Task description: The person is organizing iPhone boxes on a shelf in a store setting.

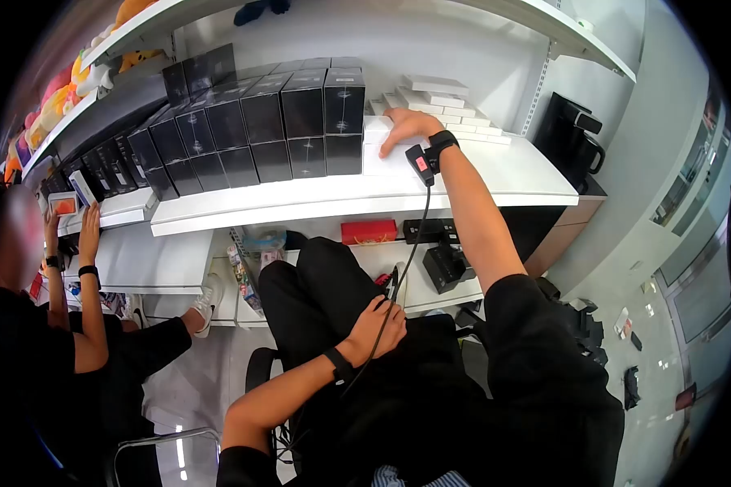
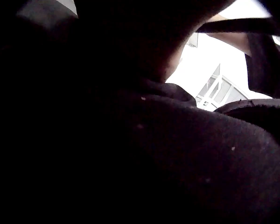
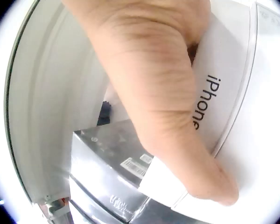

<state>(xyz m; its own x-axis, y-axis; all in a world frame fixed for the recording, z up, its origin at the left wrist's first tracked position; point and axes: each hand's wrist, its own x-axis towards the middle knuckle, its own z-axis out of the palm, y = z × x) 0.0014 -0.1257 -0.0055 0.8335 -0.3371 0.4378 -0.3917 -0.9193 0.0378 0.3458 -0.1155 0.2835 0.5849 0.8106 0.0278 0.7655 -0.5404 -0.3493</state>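
Observation:
My right hand (image 1: 410, 126) grips a white iPhone box (image 3: 226, 56) at the right end of the row of black boxes. In the right wrist view the thumb (image 3: 210, 186) lies across the box's front edge beside the printed name, while the other fingers are mostly hidden. White boxes (image 1: 375, 154) stand stacked directly under and beside this hand. My left hand (image 1: 379, 329) rests on the dark trousers over my lap, fingers loosely bent and holding nothing. The left wrist view is mostly dark cloth.
Stacked black boxes (image 1: 304, 114) fill the white shelf (image 1: 463, 187) to the left. Flat white boxes (image 1: 434, 93) are piled behind my right hand. A black coffee machine (image 1: 564, 134) stands right. A seated person (image 1: 93, 325) works at left. A cable (image 1: 414, 252) hangs from my right wrist.

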